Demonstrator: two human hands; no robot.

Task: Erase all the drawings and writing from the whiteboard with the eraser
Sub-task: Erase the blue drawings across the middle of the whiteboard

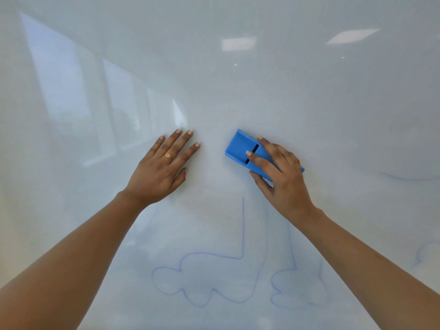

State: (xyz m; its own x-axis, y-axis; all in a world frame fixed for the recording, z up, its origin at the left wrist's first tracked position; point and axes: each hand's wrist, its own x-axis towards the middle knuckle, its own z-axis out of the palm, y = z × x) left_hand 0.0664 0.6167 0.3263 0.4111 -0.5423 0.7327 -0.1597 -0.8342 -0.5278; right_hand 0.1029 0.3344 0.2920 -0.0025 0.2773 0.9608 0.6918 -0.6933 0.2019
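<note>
A glossy whiteboard (238, 91) fills the whole head view. A blue eraser (240, 146) lies flat against it right of centre, and my right hand (278, 172) grips it, with fingers over its top and the thumb along its lower edge. My left hand (162, 167) rests flat on the board to the left of the eraser, fingers straight and spread, a gold ring on one finger. Blue marker drawing (202, 277) remains below the hands: a vertical line, a bend and looping cloud-like outlines. The board around and above the hands looks wiped.
A faint blue curved line (404, 177) runs at the right, and another blue scribble (426, 253) sits at the far right edge. Window and ceiling light reflections show in the upper board.
</note>
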